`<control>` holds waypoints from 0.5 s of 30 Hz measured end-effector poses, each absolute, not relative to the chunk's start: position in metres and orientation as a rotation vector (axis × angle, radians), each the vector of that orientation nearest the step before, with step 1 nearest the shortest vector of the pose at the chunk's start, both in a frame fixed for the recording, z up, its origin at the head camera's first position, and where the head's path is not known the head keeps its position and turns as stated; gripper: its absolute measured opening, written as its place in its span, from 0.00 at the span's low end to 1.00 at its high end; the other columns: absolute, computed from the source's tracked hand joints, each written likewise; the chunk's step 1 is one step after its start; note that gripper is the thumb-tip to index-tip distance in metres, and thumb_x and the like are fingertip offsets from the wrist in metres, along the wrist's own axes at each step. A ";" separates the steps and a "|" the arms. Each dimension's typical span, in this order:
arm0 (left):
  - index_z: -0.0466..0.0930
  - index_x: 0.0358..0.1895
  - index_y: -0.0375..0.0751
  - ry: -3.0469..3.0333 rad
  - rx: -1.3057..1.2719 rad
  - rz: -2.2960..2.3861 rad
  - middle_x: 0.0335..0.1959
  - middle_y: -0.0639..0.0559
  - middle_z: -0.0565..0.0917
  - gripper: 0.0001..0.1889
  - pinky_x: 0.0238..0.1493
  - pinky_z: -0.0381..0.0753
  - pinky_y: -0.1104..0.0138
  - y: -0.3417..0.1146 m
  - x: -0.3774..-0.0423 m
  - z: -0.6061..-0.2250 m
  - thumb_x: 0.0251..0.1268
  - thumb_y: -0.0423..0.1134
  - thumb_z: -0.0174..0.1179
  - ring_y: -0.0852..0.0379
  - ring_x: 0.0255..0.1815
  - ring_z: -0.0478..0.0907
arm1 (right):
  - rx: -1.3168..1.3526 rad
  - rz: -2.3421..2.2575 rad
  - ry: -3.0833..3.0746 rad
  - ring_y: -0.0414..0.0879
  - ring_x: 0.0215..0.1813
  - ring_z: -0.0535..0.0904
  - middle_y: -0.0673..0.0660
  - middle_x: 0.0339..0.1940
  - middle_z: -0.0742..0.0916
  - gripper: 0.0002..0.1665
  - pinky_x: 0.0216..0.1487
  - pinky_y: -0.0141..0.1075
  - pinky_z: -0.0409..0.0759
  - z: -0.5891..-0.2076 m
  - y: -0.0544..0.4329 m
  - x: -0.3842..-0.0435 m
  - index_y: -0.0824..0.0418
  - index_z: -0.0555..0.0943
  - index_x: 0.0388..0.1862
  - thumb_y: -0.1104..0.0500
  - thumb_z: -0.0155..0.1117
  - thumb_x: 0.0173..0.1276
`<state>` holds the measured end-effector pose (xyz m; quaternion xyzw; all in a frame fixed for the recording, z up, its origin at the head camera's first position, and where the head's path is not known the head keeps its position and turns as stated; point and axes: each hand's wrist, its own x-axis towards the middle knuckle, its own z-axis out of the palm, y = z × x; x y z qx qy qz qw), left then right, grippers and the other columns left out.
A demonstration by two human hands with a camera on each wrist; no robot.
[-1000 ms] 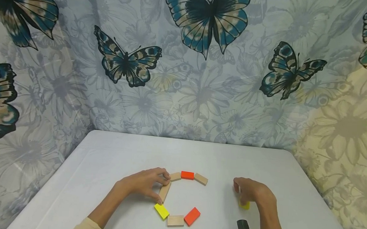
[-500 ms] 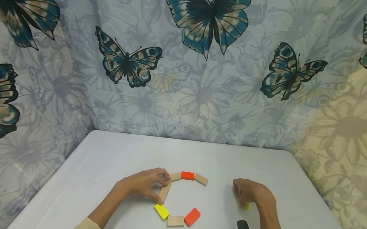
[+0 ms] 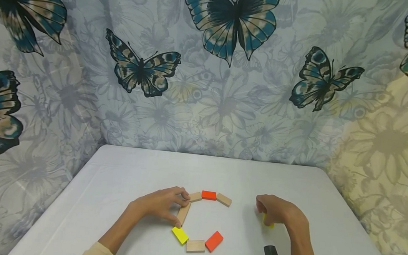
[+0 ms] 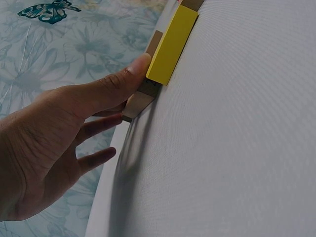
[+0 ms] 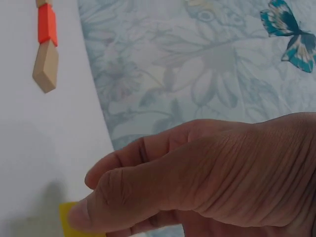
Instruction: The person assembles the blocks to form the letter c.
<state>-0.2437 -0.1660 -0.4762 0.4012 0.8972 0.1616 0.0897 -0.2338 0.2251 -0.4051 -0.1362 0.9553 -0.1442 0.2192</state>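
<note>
In the head view several blocks lie end to end in a C-shaped curve, its gap toward the right. My left hand (image 3: 167, 203) is at the curve's left side, thumb and fingertips at the two ends of a plain wooden block (image 3: 183, 214). A yellow block (image 4: 174, 47) adjoins that block, right by the thumb. Off to the right, my right hand (image 3: 281, 210) pinches another yellow block (image 5: 69, 217) between thumb and fingers. Most of this block is hidden by the hand.
Along the far side run a wooden block (image 3: 195, 196), an orange block (image 3: 209, 195) and another wooden block (image 3: 224, 200). Nearer me are a wooden block (image 3: 196, 246) and a tilted orange block (image 3: 214, 241). A butterfly-patterned cloth (image 3: 225, 117) rises behind the white table (image 3: 146, 167).
My right hand has shifted slightly left and away from me with the yellow block, which has turned in its grasp. The left hand and the curve of blocks stay where they were.
</note>
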 end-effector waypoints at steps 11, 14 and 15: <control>0.85 0.65 0.48 2.664 1.172 0.480 0.68 0.57 0.78 0.38 0.75 0.79 0.60 -0.165 -0.244 -0.477 0.52 0.63 0.77 0.56 0.71 0.76 | -0.384 -0.490 2.615 0.48 0.37 0.76 0.53 0.35 0.83 0.20 0.34 0.39 0.76 -0.399 0.210 -0.230 0.58 0.78 0.37 0.77 0.71 0.53; 0.85 0.65 0.47 2.663 1.166 0.484 0.68 0.57 0.78 0.38 0.75 0.79 0.60 -0.165 -0.244 -0.476 0.52 0.63 0.77 0.56 0.72 0.76 | -0.396 -0.478 2.615 0.47 0.37 0.77 0.52 0.35 0.83 0.19 0.36 0.40 0.79 -0.399 0.206 -0.230 0.58 0.79 0.37 0.77 0.71 0.54; 0.85 0.65 0.47 2.664 1.163 0.483 0.68 0.57 0.78 0.38 0.75 0.79 0.60 -0.165 -0.244 -0.476 0.52 0.62 0.77 0.56 0.72 0.76 | -0.405 -0.480 2.615 0.47 0.37 0.77 0.52 0.35 0.83 0.18 0.36 0.40 0.79 -0.400 0.204 -0.230 0.58 0.79 0.37 0.77 0.71 0.55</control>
